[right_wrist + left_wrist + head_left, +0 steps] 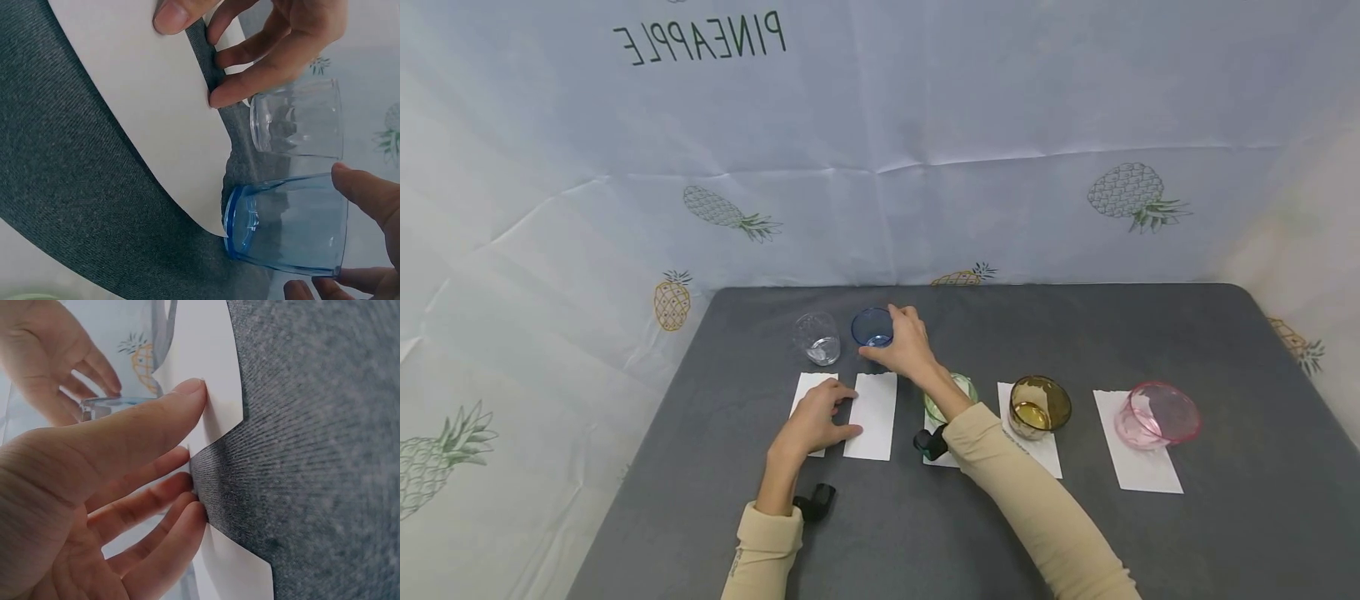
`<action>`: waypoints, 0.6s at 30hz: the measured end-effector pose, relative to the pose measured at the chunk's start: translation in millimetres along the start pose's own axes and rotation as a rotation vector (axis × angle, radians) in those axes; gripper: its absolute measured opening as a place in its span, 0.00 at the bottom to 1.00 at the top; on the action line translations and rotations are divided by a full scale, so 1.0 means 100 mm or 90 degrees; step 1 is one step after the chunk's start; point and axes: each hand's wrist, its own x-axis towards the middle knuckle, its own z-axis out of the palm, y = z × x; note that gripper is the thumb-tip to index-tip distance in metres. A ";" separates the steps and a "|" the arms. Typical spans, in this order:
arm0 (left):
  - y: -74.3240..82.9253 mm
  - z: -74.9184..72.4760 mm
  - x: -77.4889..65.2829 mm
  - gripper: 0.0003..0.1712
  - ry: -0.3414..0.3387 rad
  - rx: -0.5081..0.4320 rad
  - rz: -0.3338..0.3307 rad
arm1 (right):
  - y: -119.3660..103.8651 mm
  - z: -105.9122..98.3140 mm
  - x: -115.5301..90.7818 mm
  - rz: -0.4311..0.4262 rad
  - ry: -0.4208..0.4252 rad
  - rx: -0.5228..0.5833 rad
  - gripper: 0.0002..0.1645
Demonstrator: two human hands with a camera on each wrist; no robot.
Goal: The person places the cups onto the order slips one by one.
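A blue drinking glass (871,335) stands upright at the back of the table. My right hand (912,343) grips it near the rim, thumb on one side and fingers on the other, as the right wrist view shows on the blue-tinted wall. Closer to me, my left hand (814,418) touches a white paper strip (871,425) with the thumb tip. Its other fingertips rest by the gap between that strip and a second paper strip (808,383), which the hand partly covers. A clear glass (297,122) stands just left of the blue one.
Along the right, a green glass (967,387), an amber glass (1039,407) and a pink glass (1157,415) stand on white paper strips. My right forearm partly hides the green glass. Pineapple-print cloth (880,125) hangs behind the dark grey table (700,500).
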 end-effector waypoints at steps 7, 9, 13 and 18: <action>0.00 0.01 0.01 0.28 0.001 0.008 -0.001 | 0.05 0.01 -0.01 -0.013 0.030 0.019 0.50; 0.00 0.01 0.01 0.28 0.000 0.009 -0.001 | 0.06 0.01 -0.02 -0.019 0.037 0.026 0.49; 0.00 0.01 0.02 0.29 -0.001 0.008 -0.001 | 0.08 0.00 -0.03 -0.026 0.041 0.037 0.49; 0.01 0.00 0.01 0.28 -0.003 0.007 -0.002 | 0.07 0.00 -0.04 -0.027 0.039 0.042 0.49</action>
